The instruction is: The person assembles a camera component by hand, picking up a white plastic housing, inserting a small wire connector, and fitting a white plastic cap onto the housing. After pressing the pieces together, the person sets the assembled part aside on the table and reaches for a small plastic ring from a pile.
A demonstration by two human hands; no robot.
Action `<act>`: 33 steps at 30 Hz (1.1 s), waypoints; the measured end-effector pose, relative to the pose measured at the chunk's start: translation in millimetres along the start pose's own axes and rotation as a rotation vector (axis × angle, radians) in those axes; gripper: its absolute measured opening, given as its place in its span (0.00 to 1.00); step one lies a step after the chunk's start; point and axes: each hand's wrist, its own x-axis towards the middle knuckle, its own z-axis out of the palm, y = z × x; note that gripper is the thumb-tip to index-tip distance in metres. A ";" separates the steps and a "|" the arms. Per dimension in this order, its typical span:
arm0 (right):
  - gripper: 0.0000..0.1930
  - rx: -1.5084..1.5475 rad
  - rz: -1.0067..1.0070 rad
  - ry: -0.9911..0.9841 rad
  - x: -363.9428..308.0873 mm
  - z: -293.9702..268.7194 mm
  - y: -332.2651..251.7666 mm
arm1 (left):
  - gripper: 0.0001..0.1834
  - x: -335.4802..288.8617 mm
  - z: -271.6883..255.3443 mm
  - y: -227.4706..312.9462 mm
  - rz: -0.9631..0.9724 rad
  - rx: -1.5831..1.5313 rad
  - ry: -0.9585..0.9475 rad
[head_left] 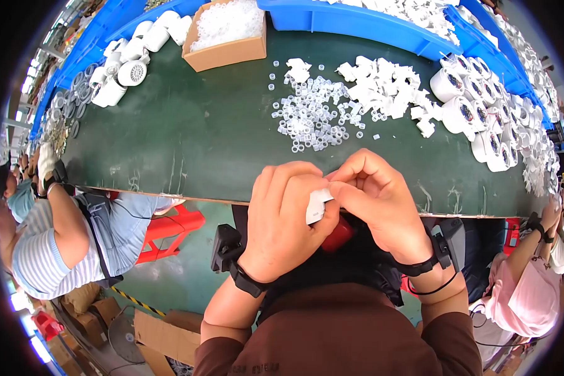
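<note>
Just over the table's near edge, my left hand (pixel 289 219) is closed around a small white plastic part (pixel 318 205), which shows between thumb and fingers. My right hand (pixel 375 197) meets it from the right, its thumb and index finger pinched together against the left fingertips. Whatever the right fingers hold, if anything, is too small or hidden to make out. Beyond the hands lies a loose pile of small clear plastic rings (pixel 313 114). Beside it is a heap of white plastic pieces (pixel 385 86), similar in colour to the part in my left hand.
White round housings (pixel 464 113) are stacked at the right, more white cylindrical parts (pixel 131 72) at the far left. A cardboard box (pixel 225 53) of clear pieces and a blue bin (pixel 357 25) line the back of the green table (pixel 188 125). People sit on both sides; a red stool (pixel 175 232) stands left.
</note>
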 end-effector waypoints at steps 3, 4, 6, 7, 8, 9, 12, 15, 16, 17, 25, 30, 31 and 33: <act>0.07 0.126 0.000 0.081 -2.0 5.0 1.0 | 0.22 -2.0 1.9 -2.1 -0.002 0.046 0.052; 0.08 0.105 0.042 0.056 -5.0 1.0 -0.9 | 0.21 -3.8 1.8 -2.9 0.039 0.042 0.065; 0.07 0.059 0.009 0.047 -6.5 2.6 0.6 | 0.21 -6.7 1.5 -3.6 0.078 0.041 0.078; 0.07 0.012 -0.031 0.047 -7.6 3.2 1.2 | 0.21 -7.0 1.7 -3.7 0.049 0.025 0.080; 0.07 0.013 -0.033 0.050 -8.6 4.3 3.2 | 0.21 -6.9 1.8 -3.4 0.022 0.009 0.082; 0.07 0.019 -0.061 0.065 -9.4 6.1 7.0 | 0.21 -6.5 1.2 -2.6 0.026 0.006 0.082; 0.06 -0.015 -0.112 0.081 -9.5 9.2 17.3 | 0.18 -0.7 -3.1 -3.0 0.054 0.009 0.007; 0.06 -0.262 -0.112 -0.005 -9.5 1.4 19.8 | 0.15 6.0 -24.8 -14.2 0.132 0.065 -0.154; 0.06 -0.468 -0.324 0.021 -9.3 -5.8 16.4 | 0.16 5.5 -33.6 -20.8 0.116 0.110 -0.187; 0.06 -0.675 -0.533 0.044 -8.6 -14.3 10.5 | 0.16 10.8 -43.3 -18.5 0.094 0.287 -0.171; 0.35 -1.858 -0.425 0.973 1.7 -171.0 -59.5 | 0.27 -7.6 -60.3 -47.4 -0.185 0.634 0.210; 0.32 -1.798 -0.402 0.901 -0.1 -185.4 -59.7 | 0.24 -8.0 -31.5 -22.8 -0.188 0.416 0.094; 0.31 -1.749 -0.505 0.899 -1.0 -182.8 -58.2 | 0.23 -9.0 -30.0 -19.2 -0.199 0.387 0.058; 0.32 -1.687 -0.609 0.884 -6.9 -170.2 -53.4 | 0.22 -8.0 -26.8 -12.6 -0.174 0.383 0.064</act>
